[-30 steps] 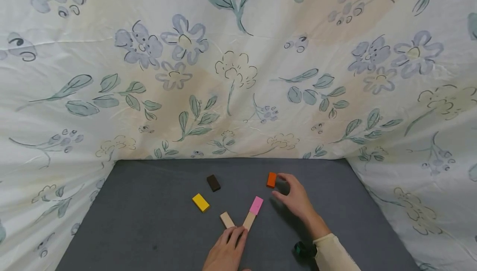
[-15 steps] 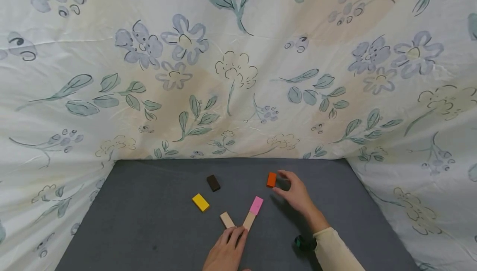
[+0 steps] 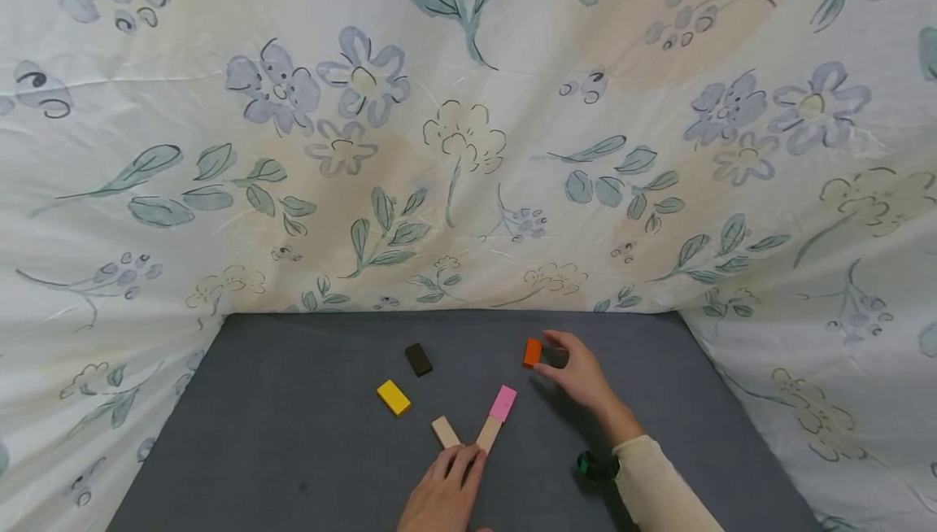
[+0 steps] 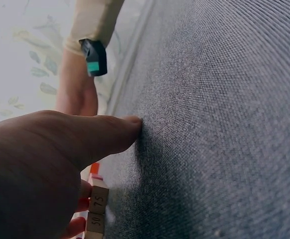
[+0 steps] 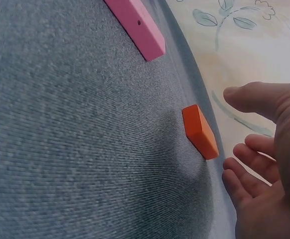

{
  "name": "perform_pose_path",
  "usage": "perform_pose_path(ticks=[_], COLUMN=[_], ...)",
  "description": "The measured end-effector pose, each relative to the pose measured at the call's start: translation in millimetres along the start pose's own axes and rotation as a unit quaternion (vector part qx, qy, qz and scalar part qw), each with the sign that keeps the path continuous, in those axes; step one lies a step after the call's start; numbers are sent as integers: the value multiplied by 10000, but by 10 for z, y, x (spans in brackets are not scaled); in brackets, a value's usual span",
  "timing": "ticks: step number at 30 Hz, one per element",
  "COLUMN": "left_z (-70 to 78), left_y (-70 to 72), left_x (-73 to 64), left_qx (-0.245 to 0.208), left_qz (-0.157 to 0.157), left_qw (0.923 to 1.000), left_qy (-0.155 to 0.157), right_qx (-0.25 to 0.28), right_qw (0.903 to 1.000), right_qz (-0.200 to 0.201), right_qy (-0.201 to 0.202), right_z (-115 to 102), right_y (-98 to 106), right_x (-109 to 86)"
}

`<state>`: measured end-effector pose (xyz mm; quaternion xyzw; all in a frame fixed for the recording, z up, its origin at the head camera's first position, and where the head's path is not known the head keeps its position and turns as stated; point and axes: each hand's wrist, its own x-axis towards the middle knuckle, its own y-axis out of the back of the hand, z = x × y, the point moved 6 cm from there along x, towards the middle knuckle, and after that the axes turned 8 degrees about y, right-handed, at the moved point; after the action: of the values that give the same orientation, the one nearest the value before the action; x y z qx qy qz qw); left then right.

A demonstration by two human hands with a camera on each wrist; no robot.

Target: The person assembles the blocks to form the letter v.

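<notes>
My left hand [image 3: 442,487] rests on the dark grey table, fingers reaching to the near ends of two plain wooden blocks [image 3: 445,432] laid in a V. In the left wrist view, fingertips lie against wooden blocks [image 4: 99,199] marked 75 and 50, while the thumb touches the cloth. A pink block [image 3: 503,403] continues the V's right arm. My right hand [image 3: 581,373] is beside an orange block [image 3: 532,353], thumb and fingers spread; the right wrist view shows a gap between this hand and the orange block [image 5: 201,132].
A yellow block [image 3: 394,398] and a dark brown block [image 3: 419,359] lie left of the V. Floral cloth [image 3: 468,190] hangs behind the table and along both sides. A dark device with a green patch [image 3: 596,465] is at my right wrist.
My right hand has shifted slightly up and toward the back of the table, beside the orange block. The left hand and the blocks look unmoved.
</notes>
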<state>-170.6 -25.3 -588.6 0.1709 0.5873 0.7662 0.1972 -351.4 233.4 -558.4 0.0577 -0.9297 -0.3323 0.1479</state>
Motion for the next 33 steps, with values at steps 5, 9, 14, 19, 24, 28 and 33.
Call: perform_pose_path(ticks=[5, 9, 14, 19, 24, 28, 33], left_z=[5, 4, 8, 3, -4, -4, -8], left_y=[0, -2, 2, 0, -6, -5, -10], left_x=[8, 13, 7, -7, -7, -5, 3], left_qx=[35, 55, 61, 19, 44, 46, 27], left_qz=[-12, 56, 139, 141, 109, 109, 88], left_qw=[10000, 9999, 9998, 9998, 9999, 9998, 9999], left_qy=[-7, -72, -145, -113, -96, -129, -104], right_qx=[-11, -34, -51, -103, -141, -216, -265], right_qw=[10000, 10000, 9999, 9998, 9997, 9994, 9990], right_qz=[-23, -40, -60, -133, -170, -227, -297], right_qy=[48, 50, -106, -84, -99, -170, -203], right_z=[23, 62, 138, 190, 213, 228, 245], right_y=[-11, -17, -30, -51, -65, -75, -98], right_x=[19, 24, 33, 60, 83, 93, 99])
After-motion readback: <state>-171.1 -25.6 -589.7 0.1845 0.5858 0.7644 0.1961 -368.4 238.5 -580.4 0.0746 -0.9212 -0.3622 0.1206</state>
